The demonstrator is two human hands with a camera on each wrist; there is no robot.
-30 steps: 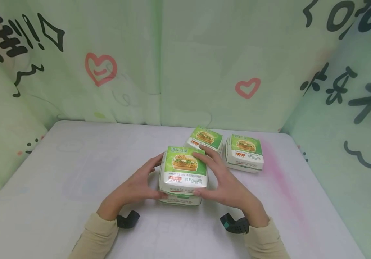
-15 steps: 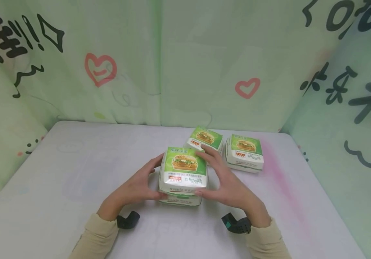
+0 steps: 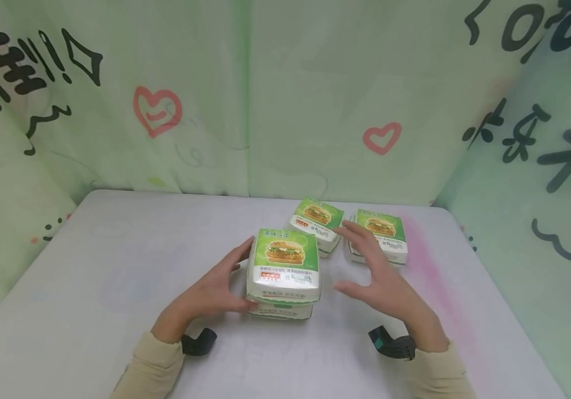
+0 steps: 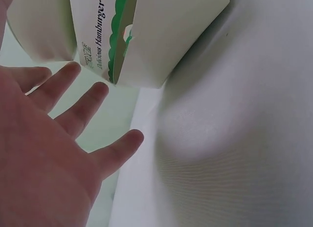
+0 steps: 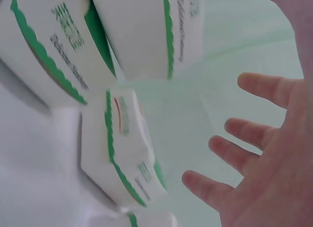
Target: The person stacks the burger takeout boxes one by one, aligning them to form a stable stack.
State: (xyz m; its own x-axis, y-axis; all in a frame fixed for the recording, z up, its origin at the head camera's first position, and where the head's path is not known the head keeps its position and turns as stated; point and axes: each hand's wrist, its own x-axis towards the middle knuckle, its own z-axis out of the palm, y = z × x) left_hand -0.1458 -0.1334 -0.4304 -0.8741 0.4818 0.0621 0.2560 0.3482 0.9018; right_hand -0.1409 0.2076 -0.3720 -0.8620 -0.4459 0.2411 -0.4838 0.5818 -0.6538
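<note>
Two white-and-green hamburger boxes stand stacked in the middle of the table. The upper box [image 3: 285,277] shows a burger picture on its lid and covers most of the lower box [image 3: 285,312]. My left hand [image 3: 210,288] is at the stack's left side, thumb tip at the front corner and fingers along the side. Its fingers are spread and extended beside the boxes in the left wrist view. To the right of the stack, my right hand [image 3: 390,288] is apart from it, holding nothing, fingers spread in the right wrist view.
Behind the stack, a tilted hamburger box [image 3: 317,216] sits on the white table [image 3: 140,277]. Another hamburger box [image 3: 382,224] stands to its right, partly hidden by my right fingers. A green printed curtain [image 3: 305,100] rises behind the table.
My right hand has let go of the upper box and moved right, its fingers now overlapping the back boxes in the head view. The left hand and the stack stay nearly still.
</note>
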